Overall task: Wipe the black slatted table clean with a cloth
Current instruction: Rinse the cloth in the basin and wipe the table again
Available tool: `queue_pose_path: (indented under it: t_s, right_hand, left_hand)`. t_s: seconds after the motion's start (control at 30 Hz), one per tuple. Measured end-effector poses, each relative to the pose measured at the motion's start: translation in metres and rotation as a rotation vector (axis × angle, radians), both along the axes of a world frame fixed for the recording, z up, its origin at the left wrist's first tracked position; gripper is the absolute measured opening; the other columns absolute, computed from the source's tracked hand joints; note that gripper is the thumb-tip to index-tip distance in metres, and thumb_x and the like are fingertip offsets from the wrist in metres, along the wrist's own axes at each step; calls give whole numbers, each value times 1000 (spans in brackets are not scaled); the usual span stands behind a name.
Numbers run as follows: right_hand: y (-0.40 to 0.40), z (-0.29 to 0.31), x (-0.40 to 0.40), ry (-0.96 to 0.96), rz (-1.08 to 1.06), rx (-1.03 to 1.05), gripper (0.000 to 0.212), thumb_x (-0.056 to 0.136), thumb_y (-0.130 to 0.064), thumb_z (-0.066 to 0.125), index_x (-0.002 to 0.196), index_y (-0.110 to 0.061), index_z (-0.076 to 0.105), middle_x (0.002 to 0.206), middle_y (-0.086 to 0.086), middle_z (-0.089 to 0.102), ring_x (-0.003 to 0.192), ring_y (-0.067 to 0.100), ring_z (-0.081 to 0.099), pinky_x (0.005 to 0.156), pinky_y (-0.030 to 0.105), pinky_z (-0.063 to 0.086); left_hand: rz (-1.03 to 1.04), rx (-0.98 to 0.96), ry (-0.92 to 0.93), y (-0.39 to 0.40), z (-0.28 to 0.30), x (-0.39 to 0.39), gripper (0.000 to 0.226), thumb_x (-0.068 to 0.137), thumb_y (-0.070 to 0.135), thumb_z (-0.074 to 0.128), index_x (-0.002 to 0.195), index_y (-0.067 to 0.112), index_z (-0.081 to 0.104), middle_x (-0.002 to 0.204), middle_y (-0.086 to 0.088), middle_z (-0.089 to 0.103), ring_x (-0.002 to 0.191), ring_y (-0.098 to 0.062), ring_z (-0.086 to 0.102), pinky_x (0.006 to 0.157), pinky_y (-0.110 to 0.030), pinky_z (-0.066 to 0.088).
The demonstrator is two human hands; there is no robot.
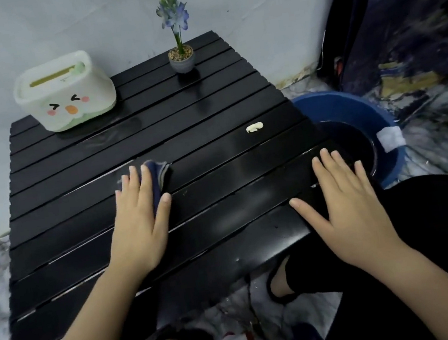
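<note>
With my left hand (138, 222) pressing the dark cloth (157, 176) flat-fingered mid-surface (208, 108) and my right hand (345, 199) spread empty at the near edge, I risk a wide stroke smearing the pale scrap (254, 127) or bumping the flowerpot (182, 60).

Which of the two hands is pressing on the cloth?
The left hand presses flat on the dark blue cloth; the right hand rests on the bare table.
</note>
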State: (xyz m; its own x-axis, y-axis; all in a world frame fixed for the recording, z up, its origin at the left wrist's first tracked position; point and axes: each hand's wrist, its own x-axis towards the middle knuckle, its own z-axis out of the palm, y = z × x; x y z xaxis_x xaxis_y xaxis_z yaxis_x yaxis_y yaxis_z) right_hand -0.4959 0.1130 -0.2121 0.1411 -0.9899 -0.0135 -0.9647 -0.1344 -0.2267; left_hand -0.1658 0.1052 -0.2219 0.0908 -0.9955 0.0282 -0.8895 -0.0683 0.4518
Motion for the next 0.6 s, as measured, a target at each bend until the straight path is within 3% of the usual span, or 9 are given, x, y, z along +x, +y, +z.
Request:
queue_pose_path:
  t_s: [0.23,0.4,0.6]
  right_hand:
    - [10,-7,-4,113,-50,-13,91,96,-70,9,158,-3,15,167,14,12,156,25,4,127,47,7]
    - [11,-8,-1,134,-64,-32,87,99,-65,13,156,1,22,164,19,20,155,31,14,124,52,18]
    - [10,-10,-2,159,-75,-24,85,100,-64,15,156,0,20,165,18,18,155,31,12,123,53,19]
  left_hand:
    - [-86,-26,-30,-42,-3,-68,61,106,24,33,157,4,8,165,-18,9,154,-31,3,125,-41,0]
    - [-209,-45,-5,-78,1,-133,60,105,19,33,156,0,8,164,-21,11,153,-34,6,124,-43,2]
    - [-432,-54,-11,-131,0,-222,59,102,16,36,155,-1,17,162,-20,19,152,-36,14,125,-48,11]
